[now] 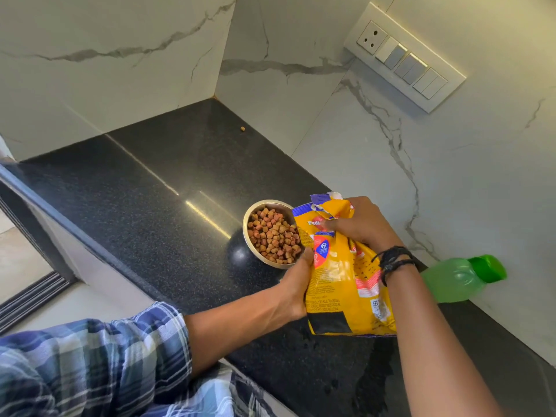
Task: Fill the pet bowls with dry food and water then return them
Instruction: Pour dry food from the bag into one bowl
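Kibble (275, 234) fills the steel pet bowl (252, 211) close to its rim; the bowl stands on the black granite counter (144, 206), near the wall side. Touching its right rim is the yellow dog food bag (343, 284), held upright off the counter between both hands. The left hand (296, 284) grips the bag's left edge low down, thumb over the front. The right hand (358, 225) is closed around the crumpled top, pinching the mouth shut, a black cord bracelet (391, 261) at its wrist. Behind the right forearm a green water bottle (460, 278) lies tilted against the marble wall (451, 164), cap on. One stray pellet (242, 128) sits far back on the counter near the corner.

By the look of it the dry-food step is finished or nearly so, and the bag is being closed. Only one bowl is visible, so I cannot tell where the water bowl is. The next move likely calls for setting the bag aside clear of the bowl without tipping it, then freeing a hand for the bottle and uncapping it.
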